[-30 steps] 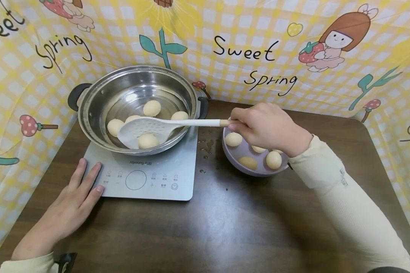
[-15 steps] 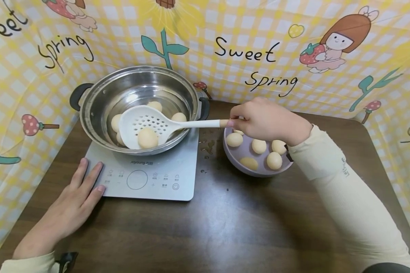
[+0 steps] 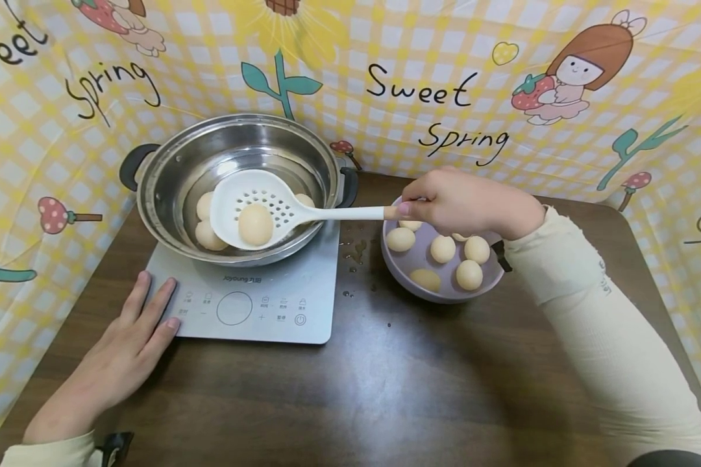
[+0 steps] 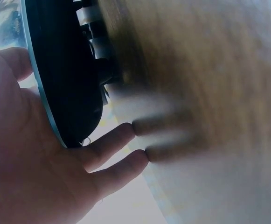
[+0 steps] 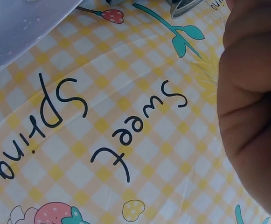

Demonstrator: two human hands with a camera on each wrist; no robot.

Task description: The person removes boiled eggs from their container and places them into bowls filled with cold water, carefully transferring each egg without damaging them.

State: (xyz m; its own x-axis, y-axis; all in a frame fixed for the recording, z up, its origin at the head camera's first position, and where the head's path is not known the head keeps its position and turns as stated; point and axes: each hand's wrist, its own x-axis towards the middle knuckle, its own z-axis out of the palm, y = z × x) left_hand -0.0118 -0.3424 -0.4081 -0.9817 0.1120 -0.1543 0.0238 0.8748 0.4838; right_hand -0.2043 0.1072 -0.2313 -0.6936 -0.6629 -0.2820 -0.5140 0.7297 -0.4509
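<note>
In the head view my right hand grips the wooden end of a white slotted spoon, above a purple bowl. The spoon's perforated head hangs inside the steel pot, bearing one pale egg. Other eggs lie in the pot, partly hidden by the spoon. My left hand rests with straight fingers at the front left corner of the white induction cooker. The left wrist view shows its fingers extended beside the cooker's dark underside.
Several eggs sit in the purple bowl, right of the cooker. Water drops dot the brown table between them. A yellow checked cloth stands close behind and at the sides. The pot's black handles stick out sideways.
The slotted spoon has risen and levelled, lifting one egg off the others in the pot. My right hand has shifted slightly to the right over the last half second. My left hand stays put.
</note>
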